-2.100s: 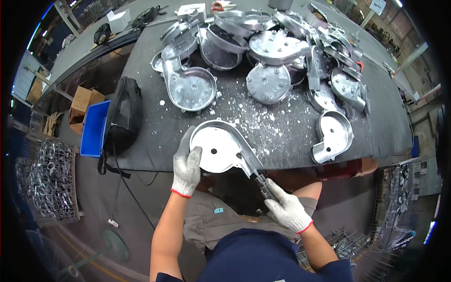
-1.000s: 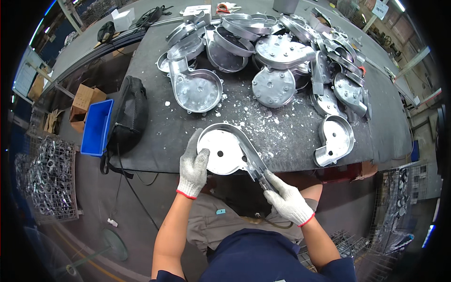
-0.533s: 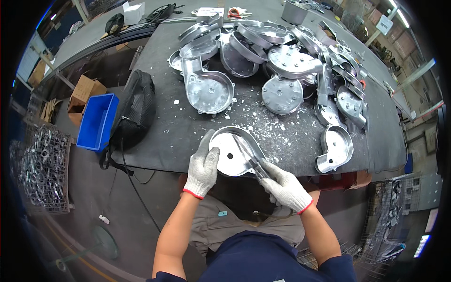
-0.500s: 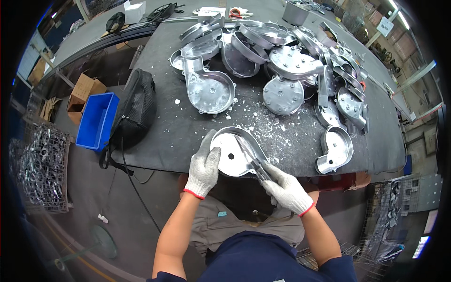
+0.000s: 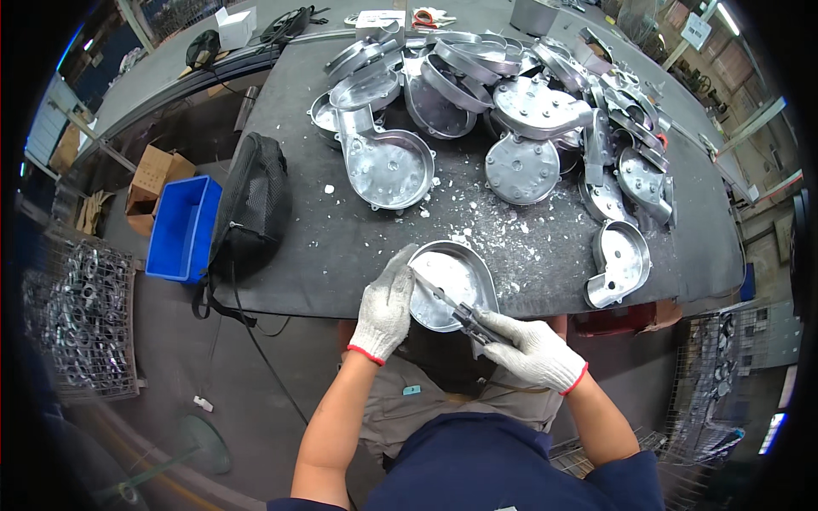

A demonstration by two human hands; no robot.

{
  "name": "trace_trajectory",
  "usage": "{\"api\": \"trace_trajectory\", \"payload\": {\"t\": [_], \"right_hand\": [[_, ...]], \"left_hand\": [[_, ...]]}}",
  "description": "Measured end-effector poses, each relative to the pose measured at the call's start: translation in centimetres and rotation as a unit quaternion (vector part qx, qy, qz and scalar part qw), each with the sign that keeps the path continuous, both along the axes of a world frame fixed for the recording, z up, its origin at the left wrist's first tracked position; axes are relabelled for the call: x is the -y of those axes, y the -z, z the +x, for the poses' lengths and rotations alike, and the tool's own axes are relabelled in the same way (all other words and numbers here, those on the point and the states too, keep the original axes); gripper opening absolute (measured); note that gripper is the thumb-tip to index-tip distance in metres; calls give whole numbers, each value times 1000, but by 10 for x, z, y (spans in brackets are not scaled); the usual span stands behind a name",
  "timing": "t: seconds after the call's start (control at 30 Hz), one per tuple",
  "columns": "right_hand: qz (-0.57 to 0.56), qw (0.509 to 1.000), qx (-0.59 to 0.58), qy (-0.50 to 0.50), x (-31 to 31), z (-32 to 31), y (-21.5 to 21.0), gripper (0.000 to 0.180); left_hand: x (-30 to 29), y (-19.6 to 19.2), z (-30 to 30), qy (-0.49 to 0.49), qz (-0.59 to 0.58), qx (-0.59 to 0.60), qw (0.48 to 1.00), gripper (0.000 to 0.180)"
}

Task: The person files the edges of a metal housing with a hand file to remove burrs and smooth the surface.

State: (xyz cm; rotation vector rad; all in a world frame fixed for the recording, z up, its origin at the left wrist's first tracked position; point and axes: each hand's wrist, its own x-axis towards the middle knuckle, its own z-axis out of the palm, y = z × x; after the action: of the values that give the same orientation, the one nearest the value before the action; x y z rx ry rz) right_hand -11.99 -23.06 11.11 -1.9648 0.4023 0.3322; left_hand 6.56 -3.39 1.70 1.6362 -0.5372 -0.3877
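Left hand (image 5: 385, 305) in white knit glove with red cuff, grip clamped on the left rim of a round metal casting (image 5: 452, 285), holding it tilted at the near edge of the counter (image 5: 341, 247). Right hand (image 5: 532, 349), same kind of glove, grip closed around the handle of a slim metal tool (image 5: 452, 305); tool shaft lying across the casting's open face, tip up near the left-hand fingers. Casting shallow, dish-shaped, silvery, partly overhanging the counter edge above the lap.

Counter dark, sprinkled with pale chips and flakes (image 5: 503, 234), thickest just far of the held casting. One similar casting with a spout (image 5: 385, 162) lying flat far and left of centre. Another open shell (image 5: 619, 264) near the right edge, well apart from the hands. Big heap of castings (image 5: 528, 94) across the far right, stacked and overlapping.

Black mesh bag (image 5: 251, 209) hanging over the left counter edge, strap trailing down. Blue plastic bin (image 5: 181, 228) just left of the bag, cardboard box (image 5: 153, 175) beyond it. Wire basket of metal parts (image 5: 81, 319) on the floor at far left.
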Motion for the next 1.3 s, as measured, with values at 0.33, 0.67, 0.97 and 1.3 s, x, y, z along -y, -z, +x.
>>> {"api": "trace_trajectory", "payload": {"t": [0.33,0.67,0.97,1.3], "right_hand": [[18,999,14,24,-4,-3,-5,59],[1,997,57,-56,8,-13,0,59],[-81,986,112,-95,14,-19,3,52],[-52,984,114,-126,22,-14,4,53]], "left_hand": [[0,0,1,1,-7,-31,1000,46],[2,-6,3,2,7,-56,998,47],[0,3,4,11,22,-16,1000,46],[1,3,5,15,20,-20,999,45]]}}
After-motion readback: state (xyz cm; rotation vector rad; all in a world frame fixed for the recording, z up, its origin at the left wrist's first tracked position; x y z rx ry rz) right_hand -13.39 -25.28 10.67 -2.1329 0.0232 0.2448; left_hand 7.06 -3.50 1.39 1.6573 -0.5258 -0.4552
